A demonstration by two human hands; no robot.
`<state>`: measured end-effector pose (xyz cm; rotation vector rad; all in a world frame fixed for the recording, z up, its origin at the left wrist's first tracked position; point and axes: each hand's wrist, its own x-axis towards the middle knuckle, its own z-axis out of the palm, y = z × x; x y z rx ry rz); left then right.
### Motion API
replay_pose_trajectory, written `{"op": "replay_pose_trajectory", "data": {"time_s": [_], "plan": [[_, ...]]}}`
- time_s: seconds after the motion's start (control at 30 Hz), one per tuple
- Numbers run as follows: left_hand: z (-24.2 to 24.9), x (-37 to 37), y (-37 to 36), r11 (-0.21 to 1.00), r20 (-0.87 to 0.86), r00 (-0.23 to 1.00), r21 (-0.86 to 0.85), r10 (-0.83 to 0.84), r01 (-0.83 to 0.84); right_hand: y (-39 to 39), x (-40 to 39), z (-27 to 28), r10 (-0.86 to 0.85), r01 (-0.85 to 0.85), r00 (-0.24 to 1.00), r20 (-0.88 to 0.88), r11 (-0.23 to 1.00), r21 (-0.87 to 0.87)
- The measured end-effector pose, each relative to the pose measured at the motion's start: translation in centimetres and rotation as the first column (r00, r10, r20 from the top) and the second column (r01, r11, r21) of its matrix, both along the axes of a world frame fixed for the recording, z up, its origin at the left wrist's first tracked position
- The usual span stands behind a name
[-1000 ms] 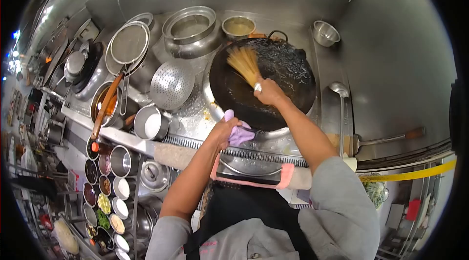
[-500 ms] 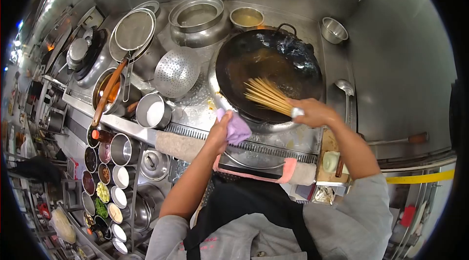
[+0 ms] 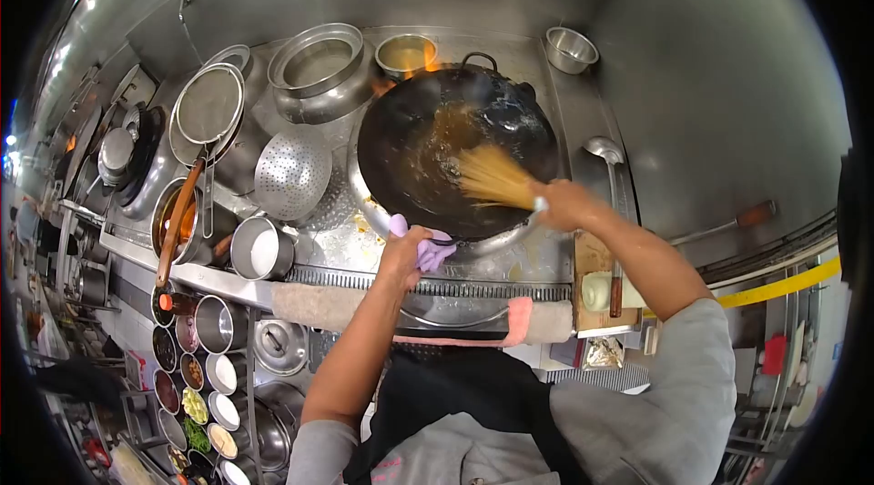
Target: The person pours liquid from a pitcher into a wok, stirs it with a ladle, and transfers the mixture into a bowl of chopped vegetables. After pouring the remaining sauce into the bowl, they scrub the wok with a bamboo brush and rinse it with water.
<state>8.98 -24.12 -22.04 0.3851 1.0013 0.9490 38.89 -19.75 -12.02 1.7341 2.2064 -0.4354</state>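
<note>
My right hand (image 3: 566,205) is closed round the bound end of a bamboo wok brush (image 3: 496,177), whose bristles spread inside the black wok (image 3: 401,134). Brownish liquid swirls at the bottom of the wok. At the wok's near rim, my left hand (image 3: 403,255) grips a folded purple cloth (image 3: 435,254), which is wrapped over the wok's near handle. The far loop handle (image 3: 479,57) stands free. Orange flames (image 3: 414,63) show behind the wok's far left rim.
To the left are a perforated skimmer (image 3: 293,172), a round strainer (image 3: 210,102), a wide metal pot (image 3: 316,71) and a small pot of white contents (image 3: 262,250). A ladle (image 3: 604,151) lies to the right, near a metal bowl (image 3: 572,50). Seasoning containers (image 3: 221,373) stand lower left.
My left hand has brought the purple cloth onto the wok's near handle. The brush bristles have shifted and blurred, liquid is stirred up, and flames now rise behind the wok. The view has shifted.
</note>
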Motion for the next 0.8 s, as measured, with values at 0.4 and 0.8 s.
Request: {"op": "replay_pose_trajectory", "data": {"time_s": [0.4,0.8], "plan": [[1.9,-0.9,-0.4,0.989,-0.067,0.992,0.116,0.105,-0.097,5.1,-12.5,-8.4,0.094,-0.017,0.902,-0.421,0.983,0.183],[4.4,-6.3,-2.1,0.952,-0.259,0.965,0.302,0.031,0.05,-10.7,3.3,0.4,-0.323,0.354,0.895,-0.306,0.934,0.05]]}}
